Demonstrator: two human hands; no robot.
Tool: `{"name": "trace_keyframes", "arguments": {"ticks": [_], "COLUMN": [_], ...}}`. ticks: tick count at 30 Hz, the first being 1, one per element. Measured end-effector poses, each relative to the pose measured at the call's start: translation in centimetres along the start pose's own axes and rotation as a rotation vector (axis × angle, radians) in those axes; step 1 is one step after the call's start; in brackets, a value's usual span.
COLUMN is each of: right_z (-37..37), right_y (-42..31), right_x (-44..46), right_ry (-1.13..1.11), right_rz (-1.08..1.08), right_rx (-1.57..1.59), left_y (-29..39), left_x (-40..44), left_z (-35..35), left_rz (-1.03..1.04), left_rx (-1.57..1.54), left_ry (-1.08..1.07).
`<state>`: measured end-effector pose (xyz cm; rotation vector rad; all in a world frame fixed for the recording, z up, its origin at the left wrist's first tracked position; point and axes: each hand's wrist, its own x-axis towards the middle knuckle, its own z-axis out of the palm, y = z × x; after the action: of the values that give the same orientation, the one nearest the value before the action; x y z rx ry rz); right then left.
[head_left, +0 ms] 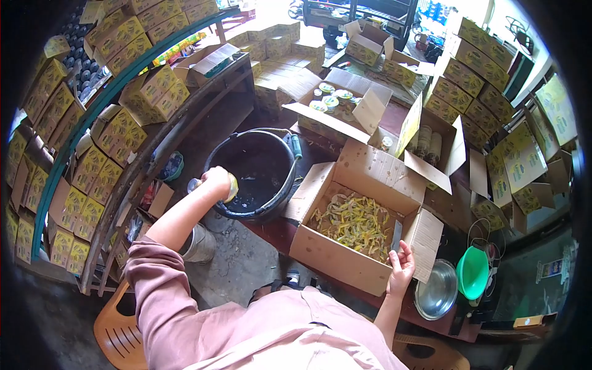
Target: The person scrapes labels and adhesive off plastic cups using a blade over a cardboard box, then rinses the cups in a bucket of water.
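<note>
At the left rim of a black bucket (213,151), my left hand (216,183) is closed around a small cup-like container (233,187) with a yellowish end. Its other end, clear or silvery, sticks out on the far side of my fingers. Dark liquid appears to lie in the bucket. My right hand (402,266) pinches a flat grey knife blade (396,237) by its lower end, at the right wall of an open cardboard box (336,262). Yellow-green strips (351,225) cover much of that box's bottom.
Lidded cups (330,100) stand in an open carton behind. To the right are a metal bowl (436,290) and a green basin (473,272). Stacked yellow cartons (105,160) line the left shelf; more cartons (472,74) rise at right. A pale bucket (200,245) stands below.
</note>
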<state>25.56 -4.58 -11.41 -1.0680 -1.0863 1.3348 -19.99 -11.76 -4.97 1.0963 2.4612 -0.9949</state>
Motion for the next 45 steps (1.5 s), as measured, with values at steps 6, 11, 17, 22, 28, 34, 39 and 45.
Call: {"name": "trace_keyframes", "arguments": {"ticks": [6,11,17,22,28,34,39,45], "right_z": [-0.6,-0.1,0.4,0.1,0.5,0.1,0.4,1.3], "right_y": [0.5,0.4,-0.2,-0.3,-1.0,-1.0,-1.0,-1.1], "right_x": [-0.2,-0.2,-0.2,0.4,0.8,1.3,2.1,3.4], "right_ry": [0.01,0.017,0.009,-0.038,-0.057,-0.066,-0.066,-0.071], "right_rz": [0.011,-0.003,0.019,-0.01,-0.022,-0.033,-0.015,-0.019], "right_rx": [0.017,0.036,0.054,0.021,-0.006,-0.016,-0.022,-0.012], "left_y": [-0.7,-1.0,-1.5,-2.8,-2.1,-2.9,-3.5,-2.5], "left_x": [0.9,1.6,-0.3,0.3,-0.6,-0.5,-0.4,-0.8], "left_z": [-0.4,0.0,0.1,0.6,0.6,0.2,1.6,0.5], "left_rz": [0.184,0.126,-0.017,-0.055,0.11,0.104,0.131,0.057], "left_rx": [0.108,-0.008,-0.377,-0.401,-0.271,-0.129,-0.231,-0.102], "left_ry": [-0.243,-0.162,0.305,0.46,0.085,-0.023,0.126,0.015]}}
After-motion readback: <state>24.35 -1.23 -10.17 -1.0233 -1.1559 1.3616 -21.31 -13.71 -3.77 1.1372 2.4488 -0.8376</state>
